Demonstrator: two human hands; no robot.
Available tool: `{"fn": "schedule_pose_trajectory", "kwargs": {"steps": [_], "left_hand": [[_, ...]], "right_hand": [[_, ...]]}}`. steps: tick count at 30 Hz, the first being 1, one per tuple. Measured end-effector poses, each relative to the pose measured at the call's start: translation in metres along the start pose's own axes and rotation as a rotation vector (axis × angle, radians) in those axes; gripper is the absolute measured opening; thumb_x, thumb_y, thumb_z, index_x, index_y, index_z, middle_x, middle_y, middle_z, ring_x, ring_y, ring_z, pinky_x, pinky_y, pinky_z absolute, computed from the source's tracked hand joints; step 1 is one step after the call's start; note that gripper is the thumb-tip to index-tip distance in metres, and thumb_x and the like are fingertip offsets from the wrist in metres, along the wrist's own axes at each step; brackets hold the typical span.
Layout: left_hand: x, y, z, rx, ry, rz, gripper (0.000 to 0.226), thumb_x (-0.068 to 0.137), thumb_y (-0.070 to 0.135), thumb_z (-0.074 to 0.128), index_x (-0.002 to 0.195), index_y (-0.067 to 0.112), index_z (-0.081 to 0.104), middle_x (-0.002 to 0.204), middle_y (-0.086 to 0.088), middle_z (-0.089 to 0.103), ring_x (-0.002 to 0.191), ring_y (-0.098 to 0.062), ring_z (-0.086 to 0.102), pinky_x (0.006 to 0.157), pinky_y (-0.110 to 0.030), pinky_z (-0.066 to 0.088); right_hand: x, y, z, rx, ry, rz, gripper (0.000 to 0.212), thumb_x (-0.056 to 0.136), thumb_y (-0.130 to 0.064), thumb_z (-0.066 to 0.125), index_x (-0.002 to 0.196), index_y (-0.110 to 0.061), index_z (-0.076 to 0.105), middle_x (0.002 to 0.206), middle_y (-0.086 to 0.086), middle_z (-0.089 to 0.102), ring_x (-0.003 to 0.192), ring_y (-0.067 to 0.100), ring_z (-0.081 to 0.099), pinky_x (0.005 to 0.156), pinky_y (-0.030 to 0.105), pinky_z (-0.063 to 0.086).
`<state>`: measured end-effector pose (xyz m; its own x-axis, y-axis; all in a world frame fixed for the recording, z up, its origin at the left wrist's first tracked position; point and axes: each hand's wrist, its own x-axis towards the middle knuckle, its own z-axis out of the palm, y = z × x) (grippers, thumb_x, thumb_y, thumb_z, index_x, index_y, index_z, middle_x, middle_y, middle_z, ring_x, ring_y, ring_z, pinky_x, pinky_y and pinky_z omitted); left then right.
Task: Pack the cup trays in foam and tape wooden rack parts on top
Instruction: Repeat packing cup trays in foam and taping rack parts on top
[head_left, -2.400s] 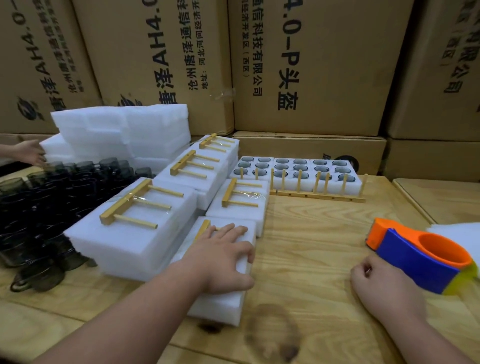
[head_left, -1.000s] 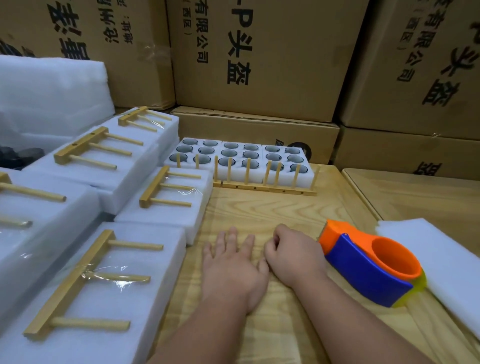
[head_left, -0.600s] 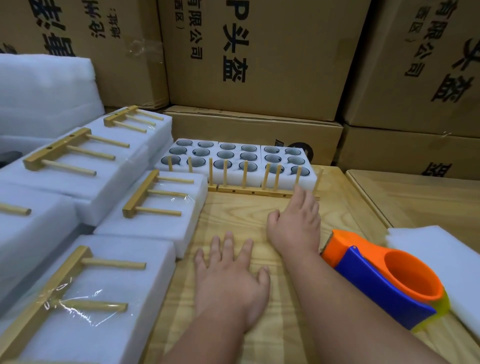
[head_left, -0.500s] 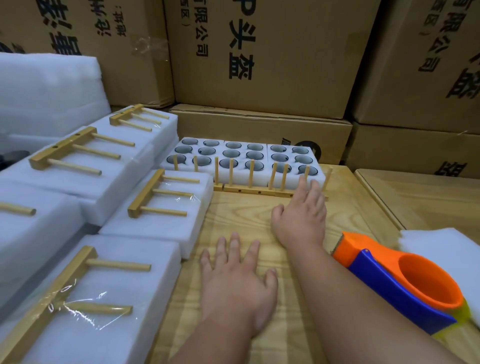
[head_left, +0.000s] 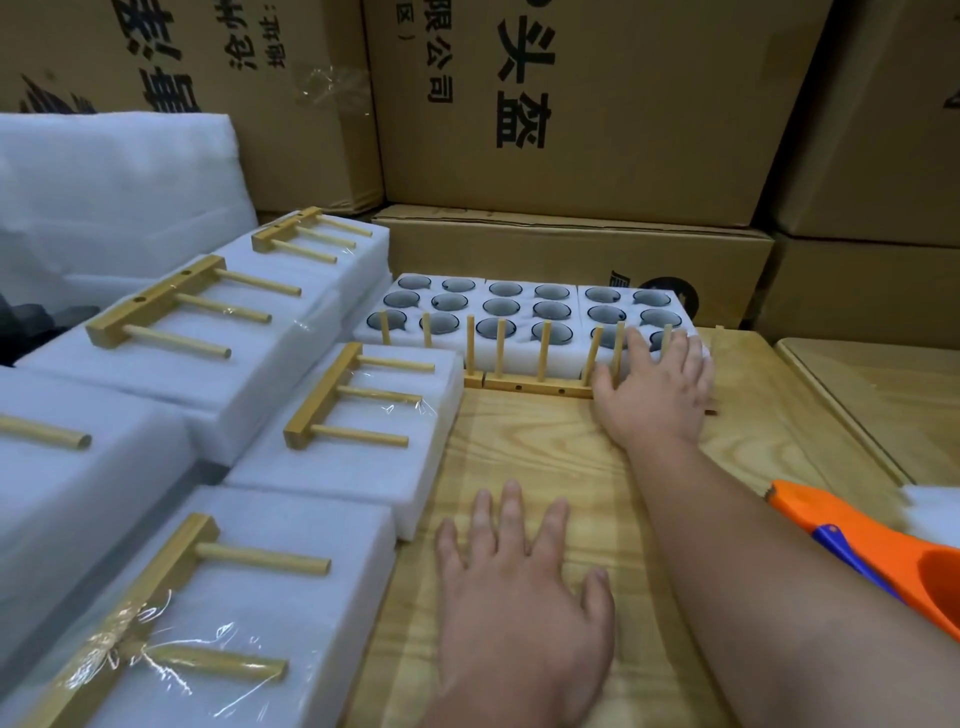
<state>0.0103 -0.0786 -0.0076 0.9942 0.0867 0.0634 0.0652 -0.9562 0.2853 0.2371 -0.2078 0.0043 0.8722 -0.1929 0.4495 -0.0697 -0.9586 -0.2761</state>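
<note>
Three white foam cup trays (head_left: 519, 312) holding dark glass cups stand side by side at the back of the wooden table (head_left: 545, 467). Wooden rack parts (head_left: 524, 385) stand upright along their front, pegs pointing up. My right hand (head_left: 657, 395) reaches over the rightmost rack part. Its fingers lie spread on the front top edge of the right tray, and the thumb is beside the rack's base bar. My left hand (head_left: 519, 587) rests flat on the table, fingers spread, holding nothing.
Several closed foam packs (head_left: 358, 457) with rack parts taped on top fill the left side. An orange and blue tape dispenser (head_left: 878, 545) lies at the right, with white foam (head_left: 935, 512) behind it. A foam stack (head_left: 114, 197) sits back left, and cardboard boxes (head_left: 597, 114) wall the rear.
My right hand has moved forward from beside the tape dispenser to the rightmost rack part and tray. My left hand left the near foam pack and lies flat on the table.
</note>
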Motion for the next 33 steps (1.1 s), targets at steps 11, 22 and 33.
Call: {"fn": "schedule_pose_trajectory", "kwargs": {"steps": [11,22,33], "left_hand": [[-0.001,0.000,-0.001,0.024,-0.004,0.009,0.077,0.088,0.070,0.015,0.158,0.045,-0.004,0.170,0.004,-0.014,0.154,-0.021,-0.021,0.118,-0.054,-0.016],[-0.001,0.001,-0.001,0.067,-0.011,0.007,0.077,0.088,0.068,0.011,0.159,0.043,-0.002,0.171,0.002,-0.007,0.156,-0.022,-0.013,0.121,-0.056,-0.008],[-0.003,0.000,-0.008,-0.002,-0.041,-0.012,0.074,0.097,0.054,0.017,0.161,0.029,-0.009,0.171,0.004,-0.005,0.156,-0.020,-0.010,0.123,-0.053,-0.006]], "right_hand": [[-0.021,-0.007,-0.010,-0.109,0.029,0.059,0.051,0.089,-0.059,0.039,0.133,-0.039,0.052,0.121,0.014,0.049,0.129,0.034,0.034,0.108,0.054,0.025],[-0.083,-0.016,-0.039,-0.089,-0.003,0.066,0.053,0.089,-0.057,0.040,0.137,-0.038,0.048,0.131,0.012,0.047,0.137,0.034,0.028,0.101,0.051,0.027],[-0.133,-0.018,-0.063,-0.053,-0.020,0.036,0.060,0.091,-0.061,0.034,0.147,-0.040,0.041,0.137,0.011,0.044,0.140,0.033,0.023,0.104,0.050,0.025]]}}
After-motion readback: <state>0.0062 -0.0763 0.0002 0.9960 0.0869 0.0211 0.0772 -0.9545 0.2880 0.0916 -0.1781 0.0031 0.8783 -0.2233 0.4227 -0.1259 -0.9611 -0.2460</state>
